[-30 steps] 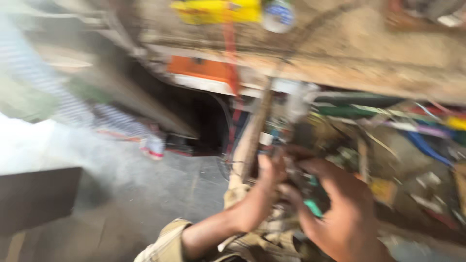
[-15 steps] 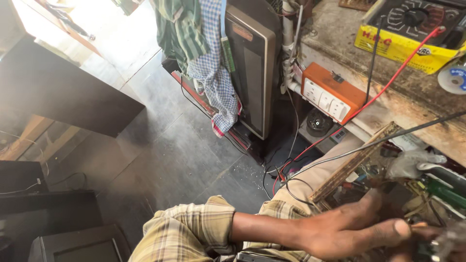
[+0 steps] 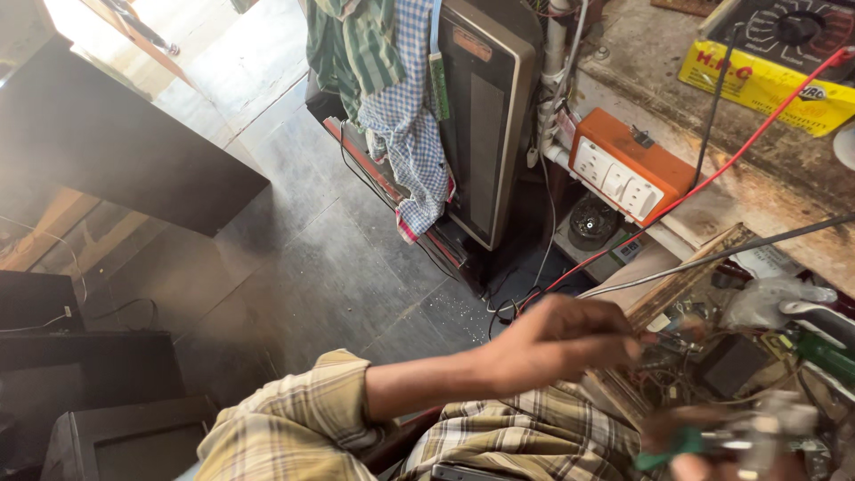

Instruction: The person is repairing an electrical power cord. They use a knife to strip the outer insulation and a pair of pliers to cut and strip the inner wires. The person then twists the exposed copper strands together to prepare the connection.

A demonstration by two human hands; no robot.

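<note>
Grey floor (image 3: 312,258): dark tiles, dusty, filling the middle of the view; black cables trail across it near the cabinet.
Black panel (image 3: 107,142): large flat slab at upper left, lying above the floor.
Speaker cabinet (image 3: 485,116): tall, upright, dark with a pale frame, standing against the surface edge.
Cloths (image 3: 392,80): one green-striped, one blue-checked, draped over the cabinet's left side.
Surface (image 3: 704,205): worn, stained bench along the right, cluttered with wires and parts.
Yellow box (image 3: 766,85): flat, at the far right corner of the surface, with a dark dial instrument on top.
Orange switch box (image 3: 628,165): fixed at the surface edge, white switches on its face, just right of the cabinet.
Red wire (image 3: 712,174): runs from upper right down past the switch box toward the floor.
Wooden strip (image 3: 686,276): tilted, leaning from the parts heap toward the surface edge.
Left hand (image 3: 557,343): stretched out from a plaid sleeve over the lap, fingers (image 3: 623,343) drawn narrow and together at the edge of the parts heap; whether they pinch anything cannot be told.
Right hand (image 3: 721,445): bottom right, heavily blurred, fingers closed around a green-handled tool (image 3: 686,443).
Green screwdriver (image 3: 824,354): lying among the parts at far right, apart from both hands.
</note>
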